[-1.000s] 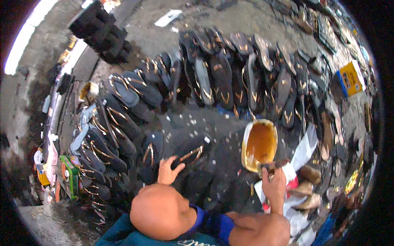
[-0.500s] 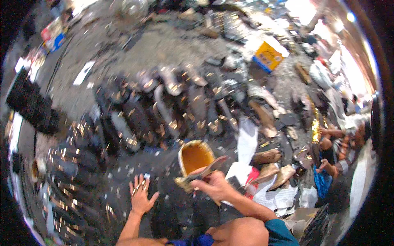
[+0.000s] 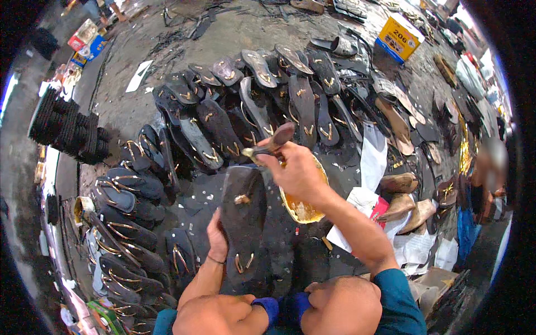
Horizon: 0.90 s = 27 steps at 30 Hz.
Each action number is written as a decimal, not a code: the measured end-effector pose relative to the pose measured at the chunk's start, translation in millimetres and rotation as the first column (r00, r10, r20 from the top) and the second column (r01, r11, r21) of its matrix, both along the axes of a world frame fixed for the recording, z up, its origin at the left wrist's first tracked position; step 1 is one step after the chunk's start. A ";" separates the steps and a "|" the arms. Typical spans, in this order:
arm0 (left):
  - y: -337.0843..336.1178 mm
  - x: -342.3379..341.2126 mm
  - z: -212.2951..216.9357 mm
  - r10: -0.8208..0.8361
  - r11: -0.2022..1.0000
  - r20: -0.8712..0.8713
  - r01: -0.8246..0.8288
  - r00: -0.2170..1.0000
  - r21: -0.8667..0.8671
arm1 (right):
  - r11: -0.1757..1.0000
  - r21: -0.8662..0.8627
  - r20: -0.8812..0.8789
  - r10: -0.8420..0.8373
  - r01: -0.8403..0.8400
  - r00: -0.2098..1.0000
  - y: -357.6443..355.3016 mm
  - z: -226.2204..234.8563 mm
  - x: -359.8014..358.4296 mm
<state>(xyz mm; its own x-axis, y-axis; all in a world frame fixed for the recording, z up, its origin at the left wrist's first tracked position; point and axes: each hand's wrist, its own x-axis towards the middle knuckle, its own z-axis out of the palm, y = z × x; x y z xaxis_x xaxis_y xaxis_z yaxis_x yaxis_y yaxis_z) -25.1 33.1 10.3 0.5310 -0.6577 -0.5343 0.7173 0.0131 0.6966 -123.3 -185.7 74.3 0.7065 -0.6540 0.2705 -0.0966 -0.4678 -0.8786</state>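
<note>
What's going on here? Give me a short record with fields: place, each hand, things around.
place: a grey floor covered with rows of dark sandal soles
left hand: grips the side edge of a dark sandal sole lying in front of the knees
right hand: holds a brush by its handle, above that sole
beside the right hand: a bowl of yellow-brown glue, partly hidden by the wrist
right side: tan wooden shoe forms on white paper
far end: a yellow box
left side: stacks of black soles
</note>
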 end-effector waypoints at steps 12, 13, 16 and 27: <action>5.4 -3.0 -16.8 -0.061 0.968 -0.134 0.026 0.989 -0.251 | 0.989 0.151 0.109 -0.025 0.008 0.994 -10.1 7.1 -1.5; 5.4 -0.4 -13.2 -0.025 0.973 -0.121 -0.004 0.992 -0.231 | 0.943 0.327 -0.019 -0.067 0.069 0.998 -23.0 7.2 -2.5; 9.4 3.6 -11.2 0.060 0.989 -0.057 -0.067 0.997 -0.133 | 0.976 0.216 0.235 -0.009 -0.043 0.972 5.0 -3.9 -8.7; 65.4 29.3 -45.5 0.257 0.965 -0.168 -0.262 0.952 -0.007 | 0.836 0.428 0.169 0.298 -0.342 0.939 75.4 -23.3 -78.0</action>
<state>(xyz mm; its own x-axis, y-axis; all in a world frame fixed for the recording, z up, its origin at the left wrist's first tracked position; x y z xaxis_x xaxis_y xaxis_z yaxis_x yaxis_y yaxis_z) 4.2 98.4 -35.2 0.5918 -0.5255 -0.6112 0.7909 0.2323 0.5662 -201.3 -110.3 50.9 0.8839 -0.4608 0.0796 0.0814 -0.0160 -0.9966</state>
